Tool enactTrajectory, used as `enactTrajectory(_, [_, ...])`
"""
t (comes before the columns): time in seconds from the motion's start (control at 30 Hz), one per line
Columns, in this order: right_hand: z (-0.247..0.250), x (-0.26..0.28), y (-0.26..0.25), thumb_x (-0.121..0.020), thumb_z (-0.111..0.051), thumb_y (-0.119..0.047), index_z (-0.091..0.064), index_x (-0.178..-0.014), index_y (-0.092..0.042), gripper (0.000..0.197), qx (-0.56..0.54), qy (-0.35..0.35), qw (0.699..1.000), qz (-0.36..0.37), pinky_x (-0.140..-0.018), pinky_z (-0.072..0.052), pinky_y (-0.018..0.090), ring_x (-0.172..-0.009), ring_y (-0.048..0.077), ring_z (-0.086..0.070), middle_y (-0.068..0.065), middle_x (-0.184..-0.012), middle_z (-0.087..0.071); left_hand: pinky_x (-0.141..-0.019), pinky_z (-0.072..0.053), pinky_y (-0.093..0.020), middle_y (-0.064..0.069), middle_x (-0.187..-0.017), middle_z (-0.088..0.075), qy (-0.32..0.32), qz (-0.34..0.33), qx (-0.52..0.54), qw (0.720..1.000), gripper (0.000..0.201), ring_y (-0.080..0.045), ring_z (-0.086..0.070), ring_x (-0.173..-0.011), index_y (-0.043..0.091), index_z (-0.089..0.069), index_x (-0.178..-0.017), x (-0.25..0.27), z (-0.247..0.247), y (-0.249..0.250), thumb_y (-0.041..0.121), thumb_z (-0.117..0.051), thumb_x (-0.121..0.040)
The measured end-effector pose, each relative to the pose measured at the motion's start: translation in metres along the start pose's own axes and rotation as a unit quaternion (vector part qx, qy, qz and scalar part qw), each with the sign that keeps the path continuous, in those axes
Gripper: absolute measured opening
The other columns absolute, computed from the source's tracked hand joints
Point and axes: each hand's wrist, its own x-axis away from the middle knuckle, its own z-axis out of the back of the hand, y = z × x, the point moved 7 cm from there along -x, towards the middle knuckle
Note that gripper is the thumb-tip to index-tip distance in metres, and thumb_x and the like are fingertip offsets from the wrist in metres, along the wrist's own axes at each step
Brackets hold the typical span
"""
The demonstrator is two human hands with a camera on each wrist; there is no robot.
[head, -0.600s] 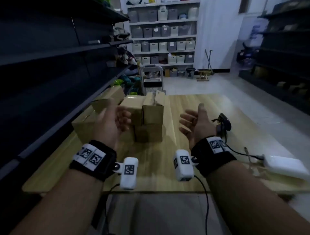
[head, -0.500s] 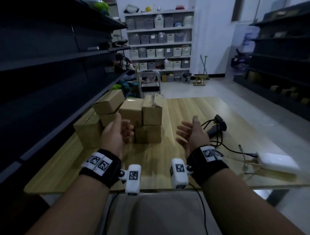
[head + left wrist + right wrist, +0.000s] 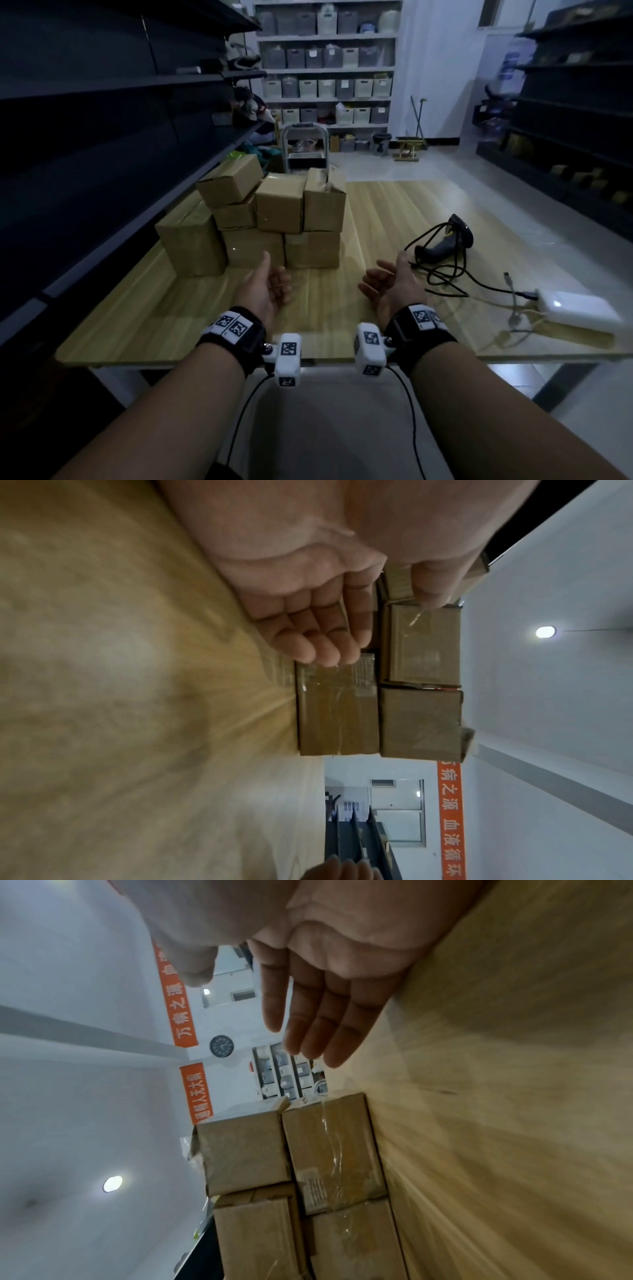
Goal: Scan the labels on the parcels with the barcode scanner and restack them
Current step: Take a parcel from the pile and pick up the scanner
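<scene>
Several brown cardboard parcels [image 3: 267, 219] stand stacked on the far left of the wooden table [image 3: 376, 219]; the wrist views show the stack too [image 3: 421, 645] [image 3: 329, 1150], with a label on one parcel. A black barcode scanner [image 3: 445, 240] lies on the table to the right with its cable coiled around it. My left hand [image 3: 270, 287] hovers empty in front of the stack, palm inward, fingers loosely curled. My right hand [image 3: 387, 281] hovers empty just left of the scanner, fingers relaxed and nearly straight. Neither hand touches anything.
A white power pack [image 3: 579, 310] with cables lies at the table's right edge. Dark shelving [image 3: 102, 120] runs close along the left of the table. A step stool [image 3: 305, 147] stands beyond the far edge. More dark shelves [image 3: 575, 120] line the right wall.
Both hands have drawn back toward me and lowered, away from the parcel stack. They stay empty. The head view has tilted, showing more of the table's near part.
</scene>
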Motion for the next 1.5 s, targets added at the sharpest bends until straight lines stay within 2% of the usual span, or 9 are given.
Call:
enactTrajectory(0.13, [-0.003,-0.009,-0.005,-0.103,-0.054,-0.055,-0.066,-0.105,0.0,0.056,0.016,0.002,1.0,0.016,-0.074,-0.062,0.049,-0.066,0.03,-0.065,0.011,-0.069,-0.064,-0.06,-0.06,-0.032,-0.005,-0.078,-0.072,0.01,0.013,0.056,0.998,0.048,-0.019,-0.069,-0.068,0.011,-0.071,-0.096,-0.007,0.012,-0.009,0.058,-0.063,-0.105])
enactTrajectory(0.27, [-0.01,-0.019,-0.004,-0.104,-0.054,-0.055,-0.067,-0.097,-0.002,0.055,0.057,-0.002,0.998,0.028,-0.066,-0.063,0.045,-0.059,0.026,-0.064,0.006,-0.06,-0.064,-0.065,-0.062,-0.035,-0.006,-0.075,-0.071,0.021,0.01,0.062,0.998,0.047,-0.021,-0.07,-0.068,0.009,-0.068,-0.094,-0.009,0.01,-0.006,0.054,-0.06,-0.108])
enactTrajectory(0.43, [-0.01,-0.021,-0.004,-0.104,-0.054,-0.053,-0.068,-0.096,-0.002,0.053,0.064,-0.004,0.998,0.023,-0.068,-0.063,0.045,-0.055,0.024,-0.064,0.006,-0.06,-0.064,-0.062,-0.064,-0.034,-0.006,-0.074,-0.071,0.037,-0.005,0.049,0.998,0.049,-0.02,-0.071,-0.066,0.009,-0.067,-0.095,-0.012,0.007,-0.006,0.055,-0.057,-0.109])
enactTrajectory(0.6, [-0.009,-0.019,-0.005,-0.105,-0.055,-0.049,-0.067,-0.098,-0.002,0.049,0.051,-0.003,0.998,0.028,-0.055,-0.058,0.036,-0.052,0.022,-0.061,0.006,-0.059,-0.063,-0.063,-0.064,-0.037,-0.008,-0.076,-0.069,0.043,0.002,0.069,0.997,0.05,-0.024,-0.069,-0.071,0.009,-0.065,-0.095,-0.011,0.008,-0.005,0.056,-0.057,-0.109])
enactTrajectory(0.8, [-0.01,-0.026,-0.001,-0.103,-0.059,-0.046,-0.067,-0.102,-0.002,0.045,0.073,-0.004,0.997,0.028,-0.055,-0.058,0.037,-0.053,0.023,-0.062,0.007,-0.062,-0.063,-0.058,-0.067,-0.035,-0.011,-0.077,-0.069,0.044,-0.028,0.028,0.998,0.046,-0.024,-0.071,-0.066,0.005,-0.066,-0.096,-0.016,0.008,-0.004,0.048,-0.06,-0.11])
enactTrajectory(1.03, [-0.007,-0.039,0.001,-0.103,-0.062,-0.044,-0.067,-0.104,-0.001,0.044,0.074,-0.027,0.996,0.038,-0.059,-0.059,0.04,-0.056,0.025,-0.065,0.008,-0.063,-0.065,-0.056,-0.068,-0.038,-0.012,-0.074,-0.068,0.055,-0.018,0.037,0.998,0.034,-0.024,-0.071,-0.061,0.004,-0.064,-0.097,-0.03,0.009,-0.009,0.036,-0.067,-0.109])
enactTrajectory(1.27, [-0.013,-0.056,-0.003,-0.103,-0.06,-0.043,-0.068,-0.103,0.0,0.044,0.075,-0.034,0.996,0.042,-0.06,-0.059,0.041,-0.061,0.028,-0.065,0.01,-0.066,-0.064,-0.049,-0.062,-0.034,-0.015,-0.074,-0.068,0.075,0.004,0.05,0.996,0.019,-0.024,-0.07,-0.059,0.001,-0.064,-0.107,-0.036,0.014,-0.015,0.019,-0.072,-0.106])
enactTrajectory(1.37, [-0.015,-0.059,-0.005,-0.104,-0.06,-0.042,-0.068,-0.102,0.0,0.043,0.067,-0.027,0.997,0.037,-0.062,-0.059,0.043,-0.064,0.03,-0.063,0.011,-0.066,-0.063,-0.045,-0.052,-0.03,-0.008,-0.068,-0.064,0.077,0.013,0.04,0.996,0.014,-0.021,-0.061,-0.053,0.007,-0.064,-0.103,-0.022,0.015,-0.007,0.019,-0.072,-0.105])
enactTrajectory(1.5, [-0.013,-0.06,-0.003,-0.104,-0.06,-0.042,-0.067,-0.102,0.0,0.043,0.063,-0.032,0.997,0.042,-0.064,-0.059,0.043,-0.063,0.03,-0.063,0.011,-0.066,-0.063,-0.055,-0.047,-0.033,-0.001,-0.073,-0.061,0.099,-0.062,-0.058,0.991,0.019,-0.018,-0.056,-0.061,0.013,-0.068,-0.103,0.002,0.018,0.044,0.03,-0.076,-0.101])
